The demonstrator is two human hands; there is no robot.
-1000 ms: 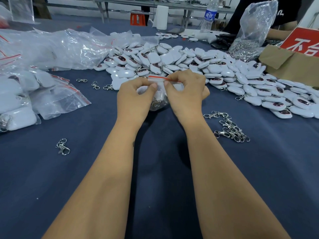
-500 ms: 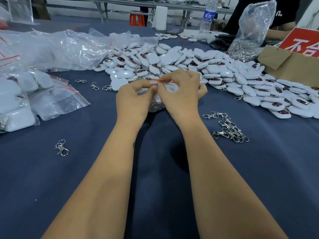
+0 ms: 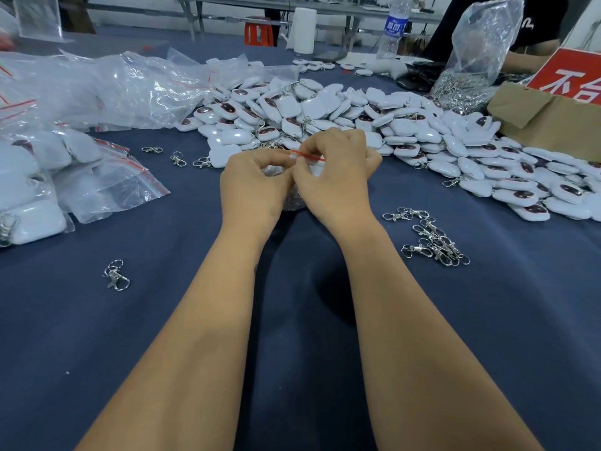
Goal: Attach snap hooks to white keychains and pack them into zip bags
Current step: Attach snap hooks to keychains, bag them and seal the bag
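Bags [image 3: 35,190] already packed lie far left. In the middle, the left hand [image 3: 253,187] and right hand [image 3: 331,177] pinch the red zip strip of one zip bag [image 3: 294,200], seemingly sealing it. Behind and right, many loose keychains [image 3: 406,131] and snap hooks [image 3: 432,239] wait.

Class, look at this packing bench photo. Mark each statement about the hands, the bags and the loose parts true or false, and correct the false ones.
1. Both hands pinch the red-striped top of one small zip bag. True.
2. The left hand lies flat on the cloth. False: it grips the bag together with the right hand.
3. A cluster of loose snap hooks lies right of the right wrist. True.
4. The pile of white keychains sits inside the cardboard box. False: it is spread on the blue cloth.
5. Filled zip bags lie at the left edge. True.
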